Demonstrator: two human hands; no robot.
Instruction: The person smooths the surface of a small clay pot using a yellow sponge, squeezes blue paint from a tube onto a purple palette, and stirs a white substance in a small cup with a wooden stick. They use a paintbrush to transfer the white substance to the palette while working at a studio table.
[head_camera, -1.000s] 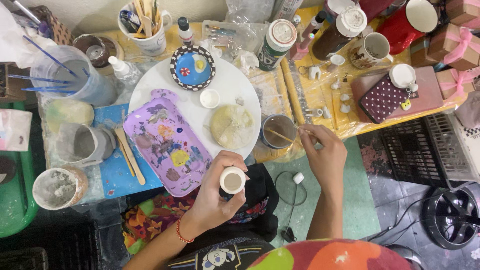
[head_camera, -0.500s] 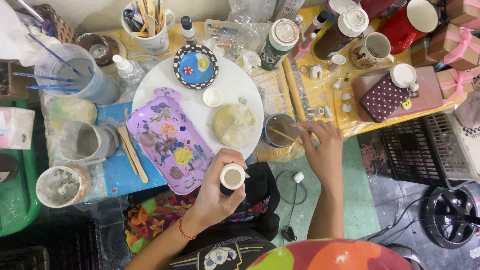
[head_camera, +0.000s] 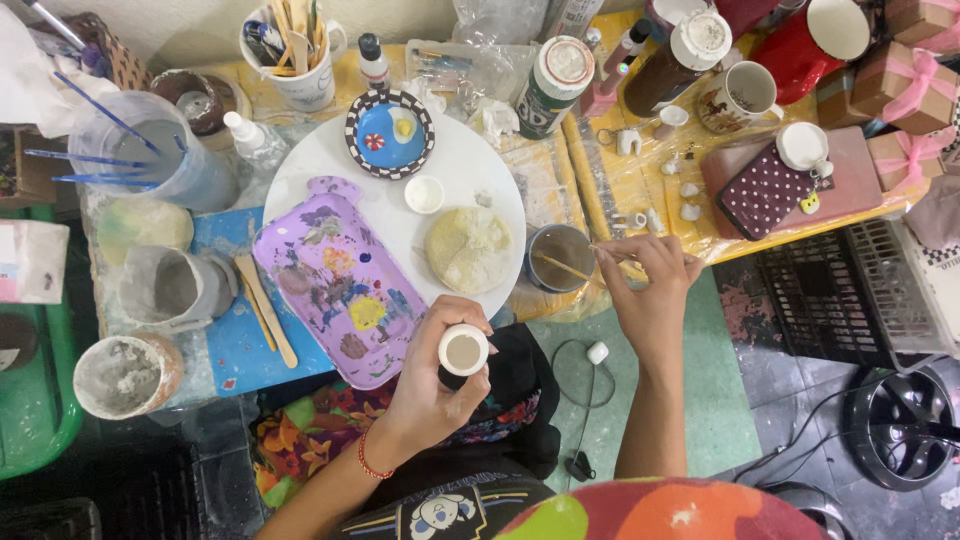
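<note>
My left hand (head_camera: 430, 390) grips a small white cup-shaped piece (head_camera: 463, 351) with a pale inside, held over my lap near the table's front edge. My right hand (head_camera: 648, 290) pinches a thin wooden-handled brush (head_camera: 570, 268) whose tip dips into a small dark cup of brown liquid (head_camera: 561, 256). Just left of that cup a round pale disc (head_camera: 468, 248) lies on a white round board (head_camera: 480, 170). A purple paint-smeared palette (head_camera: 340, 278) rests across the board's lower left part.
A blue checkered-rim dish (head_camera: 389, 133) and tiny white cup (head_camera: 424, 194) sit on the board. Water jar with brushes (head_camera: 150, 155), grey cups (head_camera: 170, 288), tool mug (head_camera: 290, 50), bottles and mugs crowd the yellow table (head_camera: 640, 190). A dotted pouch (head_camera: 765, 192) lies right.
My right hand has shifted slightly left and down, bringing the brush into the dark cup. My left hand holds the white piece almost in the same place.
</note>
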